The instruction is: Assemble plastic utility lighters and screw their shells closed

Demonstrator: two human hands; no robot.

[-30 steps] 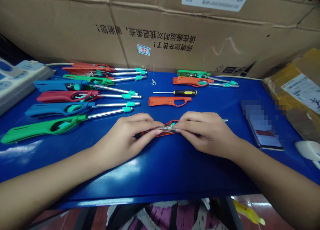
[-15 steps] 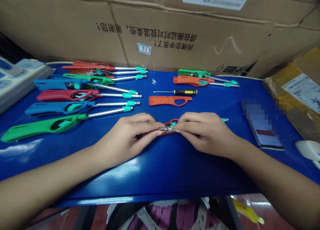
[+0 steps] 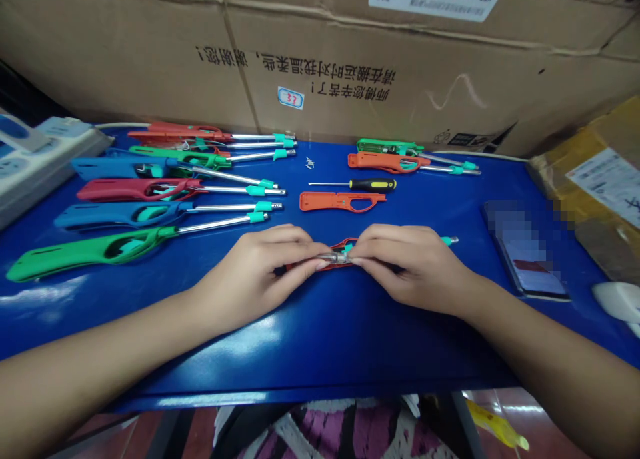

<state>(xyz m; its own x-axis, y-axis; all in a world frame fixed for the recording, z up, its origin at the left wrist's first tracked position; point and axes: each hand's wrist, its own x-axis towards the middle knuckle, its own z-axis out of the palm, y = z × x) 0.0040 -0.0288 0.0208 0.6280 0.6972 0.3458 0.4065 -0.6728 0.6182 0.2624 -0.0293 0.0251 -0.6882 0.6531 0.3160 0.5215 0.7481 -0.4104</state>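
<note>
Between my two hands is a small clear and metallic lighter part (image 3: 336, 258), its ends covered by the fingers. My left hand (image 3: 267, 262) pinches its left end with thumb and forefinger. From the other side my right hand (image 3: 407, 262) pinches the right end. Right behind this part lies an opened orange lighter body (image 3: 350, 242) on the table, mostly hidden by the hands; its green-tipped metal tube shows past my right hand. Farther back rests a loose orange handle half (image 3: 343, 201), with a black and yellow screwdriver (image 3: 373, 184) beyond it.
Several long-necked lighters (image 3: 135, 244) in green, blue and red lie in a row at left. Two more lighters (image 3: 390, 162) lie at the back. A phone (image 3: 525, 252) and a white mouse (image 3: 617, 300) are at right, a power strip (image 3: 45, 156) at left. A cardboard box (image 3: 165, 86) walls the back.
Both hands keep the same pinch on the small part. The whole view has shifted very slightly; nothing on the table has visibly moved.
</note>
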